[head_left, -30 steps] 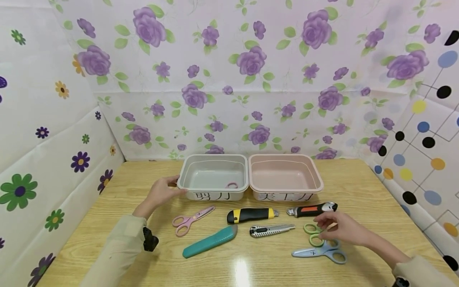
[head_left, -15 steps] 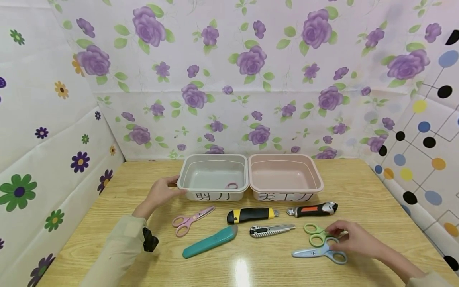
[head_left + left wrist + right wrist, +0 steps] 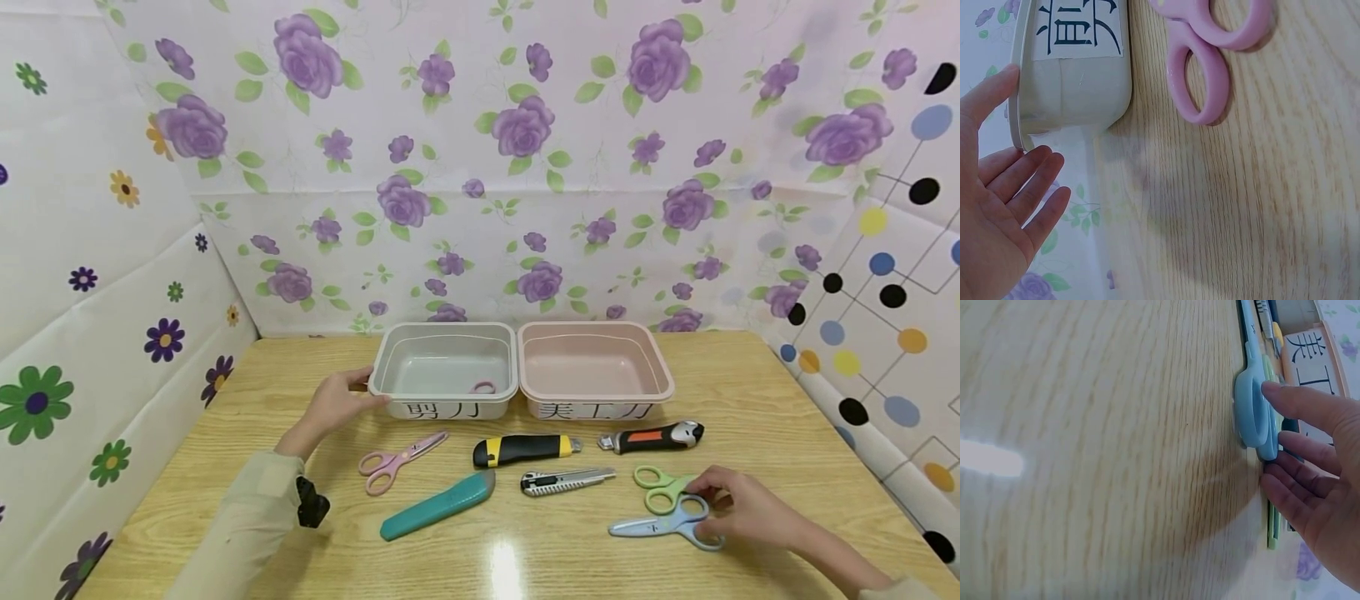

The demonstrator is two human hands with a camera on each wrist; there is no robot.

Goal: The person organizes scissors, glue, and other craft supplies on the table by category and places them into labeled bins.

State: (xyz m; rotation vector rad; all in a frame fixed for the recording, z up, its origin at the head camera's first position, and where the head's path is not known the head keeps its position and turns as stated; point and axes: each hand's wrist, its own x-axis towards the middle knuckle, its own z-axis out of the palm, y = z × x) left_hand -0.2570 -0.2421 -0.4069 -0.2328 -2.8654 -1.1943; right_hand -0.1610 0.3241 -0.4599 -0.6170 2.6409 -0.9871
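My left hand [image 3: 335, 407] holds the near left corner of a grey bin [image 3: 444, 398], thumb on the front rim and fingers at the end wall. Pink scissors [image 3: 401, 460] lie in front of it. My right hand [image 3: 742, 507] is over the handles of blue scissors [image 3: 663, 525], which lie flat on the table. In the right wrist view its thumb [image 3: 1291, 400] touches or nearly touches a blue loop, fingers loosely bent beside the handles. Green scissors [image 3: 660, 489] lie just behind, their blades partly hidden by the hand.
A pink bin [image 3: 596, 396] stands right of the grey one, which contains a pink-looped item [image 3: 483, 387]. Between the hands lie a black-yellow utility knife [image 3: 525, 450], a silver cutter [image 3: 566, 481], a teal cutter [image 3: 438, 506] and a black-orange utility knife [image 3: 652, 437].
My right hand has shifted from the green scissors' loops to the handles of the blue scissors. The left hand stays on the grey bin, and the scissors have not moved.
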